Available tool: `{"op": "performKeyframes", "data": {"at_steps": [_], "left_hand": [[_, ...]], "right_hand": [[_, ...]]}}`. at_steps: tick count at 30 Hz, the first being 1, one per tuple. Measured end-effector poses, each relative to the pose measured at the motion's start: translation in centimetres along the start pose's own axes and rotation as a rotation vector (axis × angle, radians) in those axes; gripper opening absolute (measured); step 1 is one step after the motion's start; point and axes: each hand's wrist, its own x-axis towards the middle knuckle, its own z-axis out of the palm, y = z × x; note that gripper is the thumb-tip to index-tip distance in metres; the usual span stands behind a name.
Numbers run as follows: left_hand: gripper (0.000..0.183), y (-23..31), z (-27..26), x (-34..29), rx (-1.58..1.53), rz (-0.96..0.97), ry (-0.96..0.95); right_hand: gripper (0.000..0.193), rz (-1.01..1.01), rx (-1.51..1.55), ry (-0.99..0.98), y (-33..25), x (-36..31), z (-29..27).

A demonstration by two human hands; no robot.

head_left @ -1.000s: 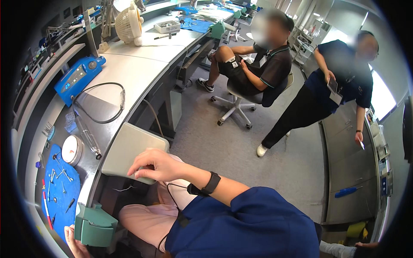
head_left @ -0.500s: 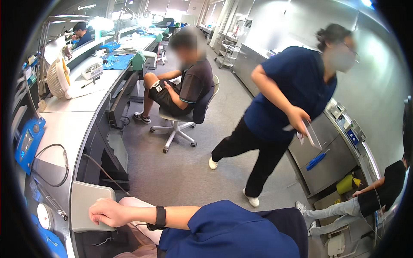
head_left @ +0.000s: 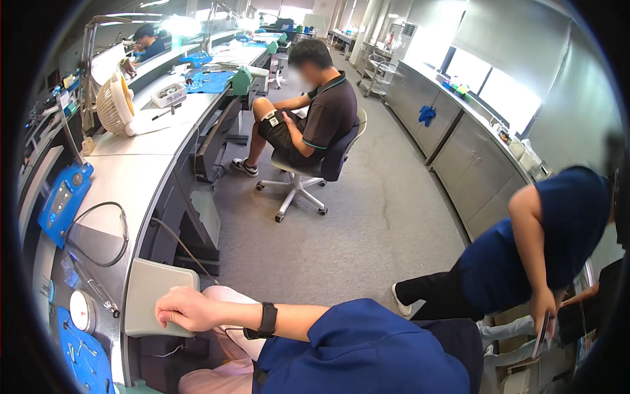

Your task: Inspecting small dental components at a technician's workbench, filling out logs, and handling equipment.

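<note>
My right hand (head_left: 186,308) rests on the pale grey box-like ledge (head_left: 157,279) at the bench's edge, its fingers curled in and nothing visible in them. A dark watch (head_left: 268,320) is on that wrist, below a blue sleeve. My left hand is out of view. On the bench beside the ledge stand a round metal tin (head_left: 82,310) and a slim handpiece (head_left: 97,289). Several small metal instruments lie on a blue cloth (head_left: 73,328) at the lower left. A blue control unit (head_left: 65,202) with a looped cord sits farther along.
A white fan (head_left: 113,110) and a small parts tray (head_left: 168,95) stand on the bench. A person (head_left: 321,125) sits on a swivel chair in the aisle. At right another person (head_left: 551,249) in blue carries a flat object (head_left: 541,335), near metal cabinets (head_left: 482,174).
The view has shifted, so the bench and seated person appear farther right. The standing person in blue has walked to the lower right. My right hand stays resting on the ledge.
</note>
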Motion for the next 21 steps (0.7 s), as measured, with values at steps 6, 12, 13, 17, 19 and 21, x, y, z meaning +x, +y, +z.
{"op": "performKeyframes", "data": {"at_steps": [6,12,13,17,19,21], "left_hand": [[0.021,3.2,-8.3,-12.8,0.394,-0.143,0.183],[0.015,15.4,-5.5,-11.3,-0.490,-0.607,0.305],[0.022,13.6,-4.6,-10.9,-0.538,-0.528,0.315],[0.025,15.2,-5.0,-12.0,-0.592,-0.504,0.391],[0.024,15.4,-5.4,-13.7,-0.553,-0.533,0.440],[0.023,15.8,-5.8,-15.0,-0.549,-0.554,0.482]], "right_hand": [[0.009,-0.069,0.061,-0.108,0.2,1.8,0.9],[0.026,0.363,-0.071,-0.171,-2.4,0.0,-1.0],[0.028,0.075,-0.163,-0.097,-0.2,-0.6,-2.2],[0.016,0.121,-0.216,-0.237,-0.7,-0.2,-1.4],[0.017,0.055,-0.199,-0.276,-0.8,0.2,0.2],[0.022,0.108,-0.376,-0.283,-1.5,0.5,1.4]]}}
